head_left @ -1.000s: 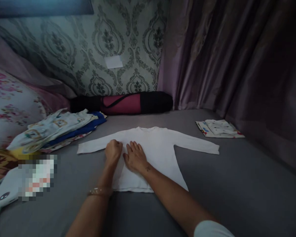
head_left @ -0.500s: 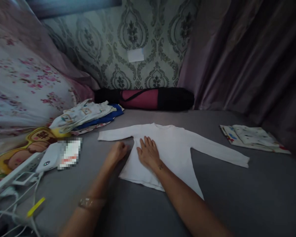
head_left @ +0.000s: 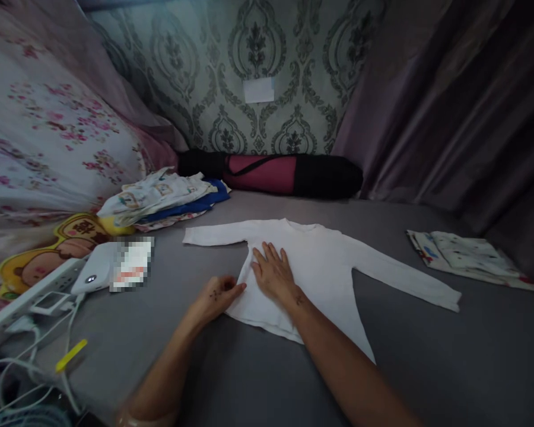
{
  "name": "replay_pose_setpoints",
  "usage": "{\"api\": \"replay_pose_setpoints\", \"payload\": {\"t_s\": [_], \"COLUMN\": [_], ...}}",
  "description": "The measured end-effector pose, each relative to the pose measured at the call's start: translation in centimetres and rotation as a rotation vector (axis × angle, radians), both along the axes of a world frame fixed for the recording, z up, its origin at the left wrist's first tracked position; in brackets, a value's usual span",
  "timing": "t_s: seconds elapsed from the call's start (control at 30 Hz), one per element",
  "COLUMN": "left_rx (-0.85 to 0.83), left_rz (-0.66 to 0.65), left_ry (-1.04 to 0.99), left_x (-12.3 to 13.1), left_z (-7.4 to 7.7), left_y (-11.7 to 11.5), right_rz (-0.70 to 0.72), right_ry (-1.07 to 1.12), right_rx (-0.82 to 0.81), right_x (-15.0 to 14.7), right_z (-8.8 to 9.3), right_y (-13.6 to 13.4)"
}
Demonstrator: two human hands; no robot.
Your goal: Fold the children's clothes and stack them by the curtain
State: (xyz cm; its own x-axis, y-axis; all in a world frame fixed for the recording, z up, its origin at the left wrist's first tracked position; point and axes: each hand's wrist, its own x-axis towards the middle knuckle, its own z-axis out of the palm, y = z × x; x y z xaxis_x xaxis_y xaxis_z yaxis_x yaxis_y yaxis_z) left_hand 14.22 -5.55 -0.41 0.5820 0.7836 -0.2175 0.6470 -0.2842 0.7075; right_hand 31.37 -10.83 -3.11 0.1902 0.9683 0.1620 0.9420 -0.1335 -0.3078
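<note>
A white long-sleeved shirt (head_left: 318, 267) lies spread on the grey sheet, its collar away from me and both sleeves stretched sideways. My right hand (head_left: 273, 270) rests flat on the left part of its body, fingers extended. At the shirt's lower left side edge is my left hand (head_left: 216, 299), with the fingers curled and the thumb over the cloth, closed on that edge; its fingertips are partly hidden. The near hem is partly covered by my right forearm.
A pile of clothes (head_left: 160, 196) lies at the back left, folded clothes (head_left: 476, 255) at the right. Along the wall rests a black and dark-red long bag (head_left: 262, 173). A power strip (head_left: 35, 296), cables, a white device (head_left: 95, 267) and a yellow cushion (head_left: 40, 267) occupy the left side.
My left hand has moved right and slightly nearer me, from beside the shirt to its lower left edge. My right hand stays flat on the shirt. The view has shifted slightly.
</note>
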Motion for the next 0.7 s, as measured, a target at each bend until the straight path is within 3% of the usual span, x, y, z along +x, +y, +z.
{"api": "replay_pose_setpoints", "payload": {"t_s": [0.23,0.7], "left_rx": [-0.183,-0.122], "left_rz": [0.058,-0.025], "left_ry": [-0.144,-0.01], "left_x": [-1.4,-3.1], "left_z": [0.0,0.1], "left_y": [-0.4,0.2], "right_rz": [0.004,0.057], "right_ry": [0.006,0.008], "right_rx": [-0.03,-0.095], "right_x": [0.1,0.0], "right_z": [0.0,0.8], "right_y": [0.1,-0.2]}}
